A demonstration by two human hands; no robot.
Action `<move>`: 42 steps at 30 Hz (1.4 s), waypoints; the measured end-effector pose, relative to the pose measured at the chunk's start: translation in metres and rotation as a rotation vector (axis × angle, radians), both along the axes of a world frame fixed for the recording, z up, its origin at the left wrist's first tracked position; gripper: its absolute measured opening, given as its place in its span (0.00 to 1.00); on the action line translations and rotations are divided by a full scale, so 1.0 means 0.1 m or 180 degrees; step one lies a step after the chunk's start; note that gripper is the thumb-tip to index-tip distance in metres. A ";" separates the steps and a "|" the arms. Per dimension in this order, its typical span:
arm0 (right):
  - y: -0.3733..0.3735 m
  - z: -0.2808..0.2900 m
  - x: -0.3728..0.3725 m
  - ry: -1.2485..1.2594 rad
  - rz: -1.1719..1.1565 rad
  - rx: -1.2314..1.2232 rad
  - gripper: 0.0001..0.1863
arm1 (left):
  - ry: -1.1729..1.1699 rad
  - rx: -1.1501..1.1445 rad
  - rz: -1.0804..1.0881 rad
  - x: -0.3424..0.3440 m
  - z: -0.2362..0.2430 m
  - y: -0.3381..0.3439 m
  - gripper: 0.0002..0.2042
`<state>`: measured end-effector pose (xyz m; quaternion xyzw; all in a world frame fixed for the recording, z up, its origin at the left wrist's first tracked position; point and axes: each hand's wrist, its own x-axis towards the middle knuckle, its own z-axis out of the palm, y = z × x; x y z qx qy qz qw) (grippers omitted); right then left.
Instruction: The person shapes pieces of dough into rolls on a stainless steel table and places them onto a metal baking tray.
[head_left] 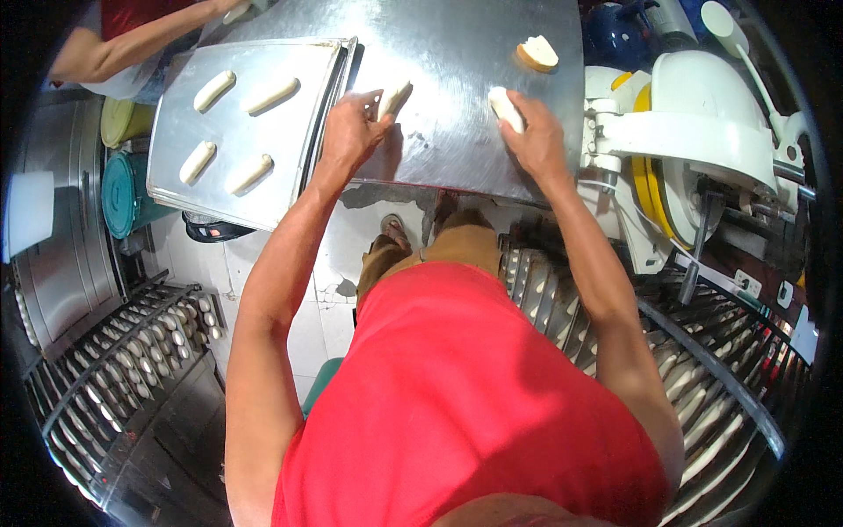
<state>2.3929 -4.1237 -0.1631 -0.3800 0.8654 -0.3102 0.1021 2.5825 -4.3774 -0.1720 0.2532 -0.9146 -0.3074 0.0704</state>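
Note:
Each of my hands grips one pale, raw dough roll over the metal table (439,53). My left hand (351,132) is closed on a dough roll (394,101), which is tilted, close to the tray's right edge. Farther right, my right hand (537,140) has its fingers round another dough roll (507,109). On the left lies a flat metal baking tray (237,127). Several dough rolls rest on it, spaced apart, among them a far-left roll (214,91) and a near-right roll (249,174).
A cut piece of bread (536,54) lies at the table's right. Beside the table stands a white machine (702,136) with a yellow ring. Racks of dough rolls (149,356) flank me on both sides. A co-worker's arm (140,48) reaches in at the far left, above a green bin (127,195).

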 end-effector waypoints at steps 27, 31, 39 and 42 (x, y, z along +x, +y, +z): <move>-0.68 -0.52 -0.18 0.1698 0.0887 -0.0127 0.32 | 0.0525 -0.1379 -0.1315 -0.54 -0.55 -0.09 0.34; -0.53 -0.42 -0.11 0.1573 0.0974 -0.0054 0.32 | 0.0594 -0.1829 -0.1283 -0.33 -0.48 0.01 0.40; -0.30 -0.41 -0.12 0.1091 0.0923 -0.0322 0.22 | 0.0578 -0.0936 -0.1422 -0.38 -0.36 -0.08 0.36; -0.43 -0.21 -0.20 0.1323 0.0932 -0.0004 0.18 | 0.1180 -0.1451 -0.1432 -0.55 -0.25 -0.33 0.26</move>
